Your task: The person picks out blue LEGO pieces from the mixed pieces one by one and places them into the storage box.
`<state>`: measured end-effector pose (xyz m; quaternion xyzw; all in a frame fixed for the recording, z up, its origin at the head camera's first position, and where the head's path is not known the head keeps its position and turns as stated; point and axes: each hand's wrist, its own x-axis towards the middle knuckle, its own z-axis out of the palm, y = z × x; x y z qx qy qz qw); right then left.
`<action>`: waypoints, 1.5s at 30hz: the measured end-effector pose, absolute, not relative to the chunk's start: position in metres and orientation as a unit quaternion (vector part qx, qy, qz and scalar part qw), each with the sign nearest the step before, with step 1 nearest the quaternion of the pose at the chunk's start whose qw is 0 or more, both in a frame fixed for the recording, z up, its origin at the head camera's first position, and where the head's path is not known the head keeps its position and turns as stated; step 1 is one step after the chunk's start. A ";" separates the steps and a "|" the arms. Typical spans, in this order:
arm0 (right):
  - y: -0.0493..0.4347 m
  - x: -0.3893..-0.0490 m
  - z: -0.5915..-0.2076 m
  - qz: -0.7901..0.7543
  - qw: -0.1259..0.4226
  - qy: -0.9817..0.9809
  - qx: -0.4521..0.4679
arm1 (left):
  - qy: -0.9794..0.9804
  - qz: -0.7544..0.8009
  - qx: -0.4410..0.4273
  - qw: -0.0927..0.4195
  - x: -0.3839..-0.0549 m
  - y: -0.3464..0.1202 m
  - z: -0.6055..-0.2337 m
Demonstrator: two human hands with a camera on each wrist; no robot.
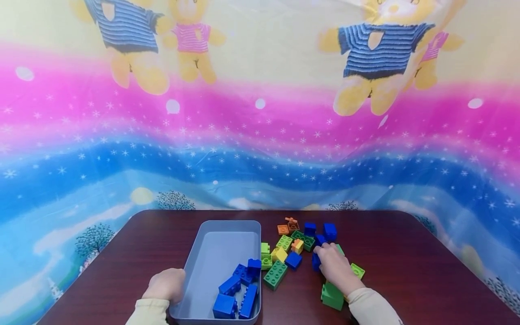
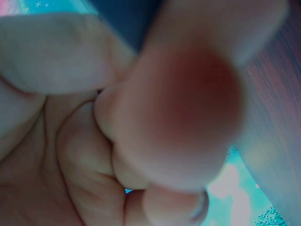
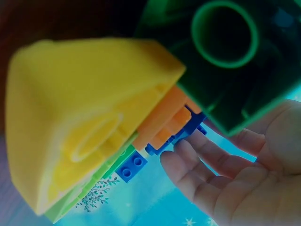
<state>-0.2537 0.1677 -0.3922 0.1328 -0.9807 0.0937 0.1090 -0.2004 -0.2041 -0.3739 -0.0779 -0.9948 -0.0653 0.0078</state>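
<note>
At the left side of a grey tray (image 1: 219, 226), my left hand (image 1: 165, 285) grips the rim. The left wrist view is filled by its curled fingers (image 2: 89, 136), with a dark edge of the tray (image 2: 129, 19) between thumb and fingers. Blue building bricks (image 1: 225, 307) lie in the tray's near right part. My right hand (image 1: 336, 267) reaches among the loose bricks, its fingertips at a blue brick (image 1: 315, 262). In the right wrist view, the relaxed fingers (image 3: 188, 172) reach toward blue bricks (image 3: 190, 127), partly hidden behind an orange brick (image 3: 164, 122).
Between tray and right hand lie green (image 1: 276, 274), yellow (image 1: 279, 254) and blue bricks (image 1: 293, 260). Orange pieces (image 1: 283, 229) and more blue bricks (image 1: 330, 231) are farther back. A green brick (image 1: 332, 296) sits beside the right wrist. A printed curtain (image 1: 260, 135) hangs behind the table (image 1: 418, 280).
</note>
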 end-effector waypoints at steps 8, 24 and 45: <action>0.167 -0.253 -0.392 0.101 0.103 -0.981 0.131 | -0.995 -0.066 -0.077 0.004 -0.201 -0.204 -0.374; 0.163 -0.254 -0.394 0.133 0.133 -0.970 0.154 | -0.995 -0.061 -0.080 0.004 -0.202 -0.205 -0.375; 0.148 -0.251 -0.389 0.146 0.171 -0.961 0.162 | -0.994 -0.066 -0.082 0.002 -0.201 -0.204 -0.374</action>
